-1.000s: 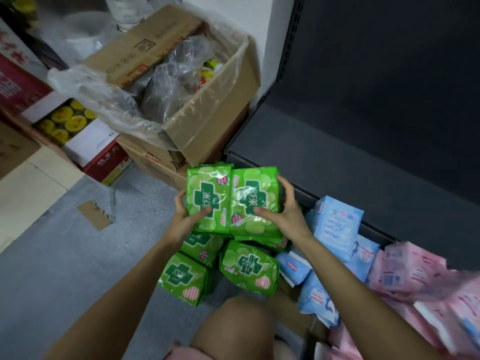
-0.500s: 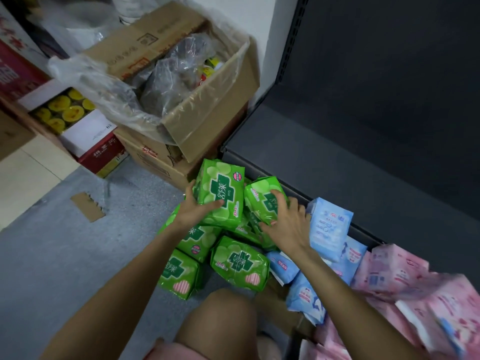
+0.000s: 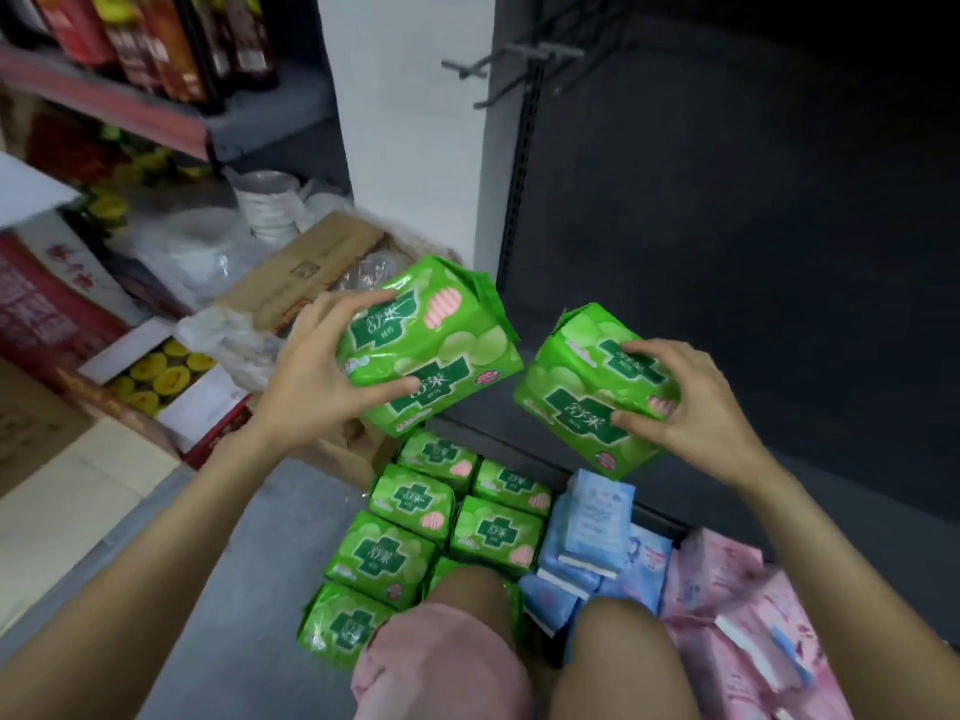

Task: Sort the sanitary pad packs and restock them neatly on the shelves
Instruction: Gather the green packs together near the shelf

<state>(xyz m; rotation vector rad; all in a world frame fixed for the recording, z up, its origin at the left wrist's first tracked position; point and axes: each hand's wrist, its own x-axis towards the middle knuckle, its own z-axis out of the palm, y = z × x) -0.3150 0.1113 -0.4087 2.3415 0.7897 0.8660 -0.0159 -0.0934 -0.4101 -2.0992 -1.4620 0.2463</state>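
Observation:
My left hand (image 3: pixel 317 376) grips a stack of two green pad packs (image 3: pixel 441 345), lifted in front of the white pillar. My right hand (image 3: pixel 685 407) grips another two green packs (image 3: pixel 582 387) over the front of the dark bottom shelf (image 3: pixel 779 459). Several more green packs (image 3: pixel 415 532) lie on the floor below, by my knees. Light blue packs (image 3: pixel 592 532) are piled to their right, and pink packs (image 3: pixel 737 615) lie further right.
A cardboard box (image 3: pixel 311 267) with plastic wrap stands left of the shelf, with red cartons (image 3: pixel 47 304) and a box of yellow items (image 3: pixel 156 376) beyond. Bottles (image 3: pixel 156 39) fill an upper left shelf. Metal hooks (image 3: pixel 519 65) stick out above the dark shelf.
Both hands have risen from the floor pile, each with two green packs, and moved apart. The view has tilted up, showing the upper shelf and hooks.

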